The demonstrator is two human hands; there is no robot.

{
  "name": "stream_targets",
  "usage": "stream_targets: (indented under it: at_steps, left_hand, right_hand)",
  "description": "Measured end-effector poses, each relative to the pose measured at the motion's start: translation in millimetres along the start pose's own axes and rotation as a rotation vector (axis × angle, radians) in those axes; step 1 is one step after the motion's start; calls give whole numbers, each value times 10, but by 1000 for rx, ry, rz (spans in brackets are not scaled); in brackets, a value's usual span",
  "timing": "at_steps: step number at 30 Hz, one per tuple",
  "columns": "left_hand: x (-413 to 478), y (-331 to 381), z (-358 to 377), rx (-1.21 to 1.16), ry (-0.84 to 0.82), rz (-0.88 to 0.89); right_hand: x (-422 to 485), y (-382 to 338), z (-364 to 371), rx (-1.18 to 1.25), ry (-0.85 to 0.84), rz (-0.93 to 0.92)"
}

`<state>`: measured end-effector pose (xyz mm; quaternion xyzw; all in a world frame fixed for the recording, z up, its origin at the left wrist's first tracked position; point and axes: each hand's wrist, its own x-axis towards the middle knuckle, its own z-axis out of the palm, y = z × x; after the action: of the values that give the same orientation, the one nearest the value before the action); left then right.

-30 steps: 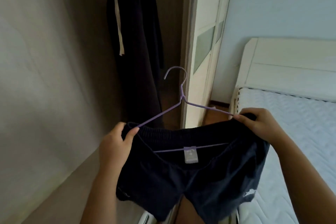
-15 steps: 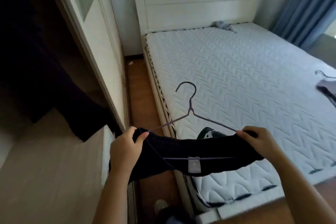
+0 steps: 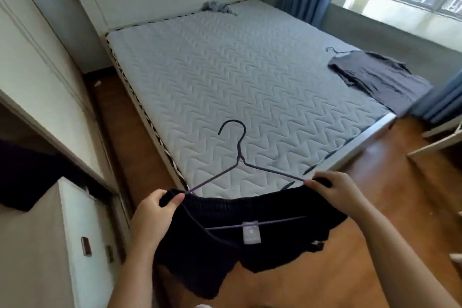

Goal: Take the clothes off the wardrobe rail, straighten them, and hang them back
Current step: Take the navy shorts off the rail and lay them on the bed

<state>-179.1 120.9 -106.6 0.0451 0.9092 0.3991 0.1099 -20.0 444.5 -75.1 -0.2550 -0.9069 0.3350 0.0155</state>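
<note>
Plainly soft, light stuff: dark shorts (image 3: 250, 240), threaded on a thin purple wire hanger (image 3: 240, 157), held out level over the wooden floor (image 3: 375, 207) by the nearest corner of the mattress (image 3: 225, 70). Limp below the waistband, legs drooping and folding on themselves; no stiffness anywhere except some spring in the ribbed elastic band. Likely to slide along the smooth wire if tipped, so best kept level.

Pinched at the waistband's left end by the left hand (image 3: 155, 217), thumb on top, pressing cloth and wire shoulder together. Gripped at the right end by the right hand (image 3: 335, 190), fingers curled over the band and the wire's other shoulder. Drawn fairly taut between the two, with a grey label (image 3: 251, 231) showing at the middle, just under the hanger's bar.

Sensible places to take hold: the two waistband ends, as now, for pulling straight; the hook or neck for carrying, as the only rigid part. Thin wire, though, and probably bendable under a hard squeeze.

Further out, near the mattress's far right edge, another dark garment (image 3: 375, 77), spread flat on its own hanger. By the headboard, a small crumpled grey cloth (image 3: 217, 6). Off to the left, an open wardrobe (image 3: 37, 57) with dark clothes (image 3: 25, 182) inside.
</note>
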Motion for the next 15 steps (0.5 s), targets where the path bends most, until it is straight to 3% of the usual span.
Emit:
stream_targets:
  at_steps: [15]
  left_hand:
    - [-1557,2586,2885,22,-256,382]
  right_hand:
    - [-1926,2986,-2104,172,320,427]
